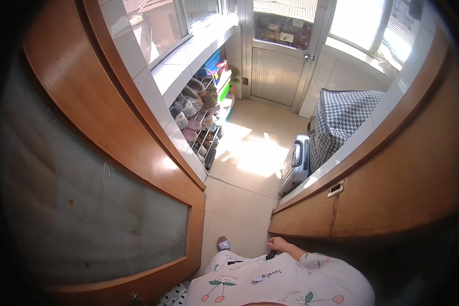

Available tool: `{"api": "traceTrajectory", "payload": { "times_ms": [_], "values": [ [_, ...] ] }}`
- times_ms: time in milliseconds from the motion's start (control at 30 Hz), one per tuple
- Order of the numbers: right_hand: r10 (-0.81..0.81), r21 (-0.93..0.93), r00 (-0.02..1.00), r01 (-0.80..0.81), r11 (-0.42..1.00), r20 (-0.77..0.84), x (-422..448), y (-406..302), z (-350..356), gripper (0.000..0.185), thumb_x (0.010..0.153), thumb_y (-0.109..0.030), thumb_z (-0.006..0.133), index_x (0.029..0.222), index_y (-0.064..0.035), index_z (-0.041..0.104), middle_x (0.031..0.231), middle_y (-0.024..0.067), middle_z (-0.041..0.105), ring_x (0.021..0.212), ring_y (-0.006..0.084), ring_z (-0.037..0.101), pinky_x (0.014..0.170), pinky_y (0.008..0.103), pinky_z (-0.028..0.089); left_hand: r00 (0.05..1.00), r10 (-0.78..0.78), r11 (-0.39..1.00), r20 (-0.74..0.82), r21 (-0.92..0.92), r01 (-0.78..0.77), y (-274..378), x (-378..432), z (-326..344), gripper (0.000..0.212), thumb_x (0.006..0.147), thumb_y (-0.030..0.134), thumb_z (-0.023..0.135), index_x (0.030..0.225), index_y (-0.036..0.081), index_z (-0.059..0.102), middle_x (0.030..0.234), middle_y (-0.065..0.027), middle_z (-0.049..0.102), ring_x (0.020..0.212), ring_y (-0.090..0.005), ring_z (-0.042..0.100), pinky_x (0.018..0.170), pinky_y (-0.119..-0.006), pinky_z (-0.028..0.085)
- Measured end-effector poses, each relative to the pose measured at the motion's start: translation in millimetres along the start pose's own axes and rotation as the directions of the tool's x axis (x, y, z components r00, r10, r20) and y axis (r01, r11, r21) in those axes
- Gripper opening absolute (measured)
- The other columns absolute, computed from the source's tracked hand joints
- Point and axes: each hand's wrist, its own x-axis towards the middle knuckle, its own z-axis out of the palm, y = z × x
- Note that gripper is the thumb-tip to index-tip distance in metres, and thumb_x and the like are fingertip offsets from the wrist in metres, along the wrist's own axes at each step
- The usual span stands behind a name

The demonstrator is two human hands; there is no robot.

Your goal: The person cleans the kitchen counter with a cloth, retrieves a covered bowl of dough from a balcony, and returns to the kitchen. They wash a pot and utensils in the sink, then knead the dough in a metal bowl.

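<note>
My right hand (pixel 278 244) hangs in front of my body at the right, its fingers curled. Just below it lies a short black strap-like piece (pixel 271 254), and whether my fingers hold it I cannot tell. The wooden door frame edge (pixel 277 225) on the right is close to that hand. My left hand is out of view. A slippered foot (pixel 223 243) in a blue slide sandal shows below, past my light printed shirt (pixel 237 281). On the left stands an open wooden door (pixel 197 225) with a frosted glass panel (pixel 137 225).
Ahead, a tiled floor (pixel 233 195) leads to a metal-framed door (pixel 277 76). A metal shoe rack (pixel 204 141) with several shoes lines the left wall. At right stand a silver suitcase (pixel 293 168) and a houndstooth-covered object (pixel 344 114). A metal strike plate (pixel 335 189) sits in the right frame.
</note>
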Motion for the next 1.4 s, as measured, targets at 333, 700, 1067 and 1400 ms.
{"api": "traceTrajectory", "payload": {
  "times_ms": [333, 700, 1067, 1400],
  "values": [
    [0.132, 0.143, 0.977, -0.109, 0.984, -0.166, 122, -73, -111, 0.033, 0.077, -0.033, 0.055, 0.099, -0.0093, 0.063, 0.094, 0.0137, 0.062, 0.088, 0.0270, 0.059, 0.079, 0.0341, 0.045, 0.617, -0.473, 0.646, 0.629, 0.724, -0.243, -124, 2, 340, 0.039, 0.087, 0.031, 0.045, 0.115, 0.003, 0.042, 0.106, -0.0095, 0.051, 0.093, -0.0219, 0.049, 0.079, -0.032, 0.038],
    [0.098, 0.166, 0.931, -0.041, 0.985, -0.352, 322, -107, -376, 0.037, 0.077, -0.034, 0.051, 0.101, -0.0073, 0.060, 0.096, 0.0131, 0.062, 0.090, 0.0286, 0.058, 0.080, 0.0350, 0.045, 0.458, -0.673, 0.346, 0.581, 0.794, -0.499, -205, -37, 609, 0.034, 0.086, 0.029, 0.050, 0.106, 0.002, 0.047, 0.095, -0.0092, 0.055, 0.081, -0.0198, 0.054, 0.068, -0.028, 0.042],
    [0.357, 0.649, 0.585, 0.422, 0.633, -0.728, 438, -141, -712, 0.031, 0.080, -0.032, 0.053, 0.094, -0.0049, 0.061, 0.086, 0.0106, 0.063, 0.080, 0.0214, 0.059, 0.072, 0.0309, 0.046, 0.280, -0.693, 0.385, 0.664, 0.669, -0.635, -355, -149, 943, 0.029, 0.084, 0.027, 0.054, 0.098, 0.001, 0.052, 0.084, -0.0090, 0.059, 0.069, -0.0177, 0.058, 0.057, -0.025, 0.045],
    [0.759, 0.673, 0.320, 0.711, 0.204, -0.567, 454, 3, -967, 0.026, 0.086, -0.023, 0.052, 0.101, -0.0023, 0.057, 0.088, 0.0031, 0.059, 0.074, 0.0119, 0.058, 0.072, 0.0257, 0.046, -0.306, -0.713, 0.606, 0.631, 0.334, -0.722, -523, -513, 1288, 0.024, 0.087, 0.027, 0.051, 0.099, 0.007, 0.054, 0.089, -0.0055, 0.060, 0.075, -0.0128, 0.058, 0.064, -0.024, 0.045]
  ]
}}
